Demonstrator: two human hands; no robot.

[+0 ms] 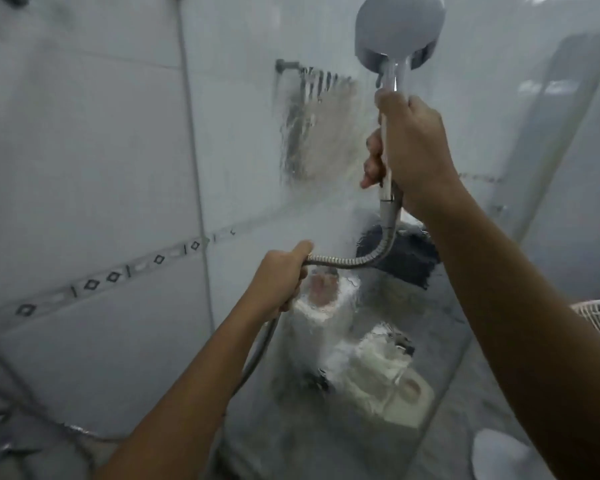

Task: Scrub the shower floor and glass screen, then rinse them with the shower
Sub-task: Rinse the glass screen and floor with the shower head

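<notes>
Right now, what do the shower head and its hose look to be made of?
Shower head: probably chromed plastic or metal, judging by its smooth grey shell and mirror-bright rim. Hose: apparently flexible metal, silvery with fine spiral ribbing where it curves.

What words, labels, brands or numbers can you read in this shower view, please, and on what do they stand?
None can be read.
The shower head and hose show no legible marking.
The tile border carries only diamond shapes and strokes, not letters.
Everything behind the wet glass screen is too blurred.
</notes>
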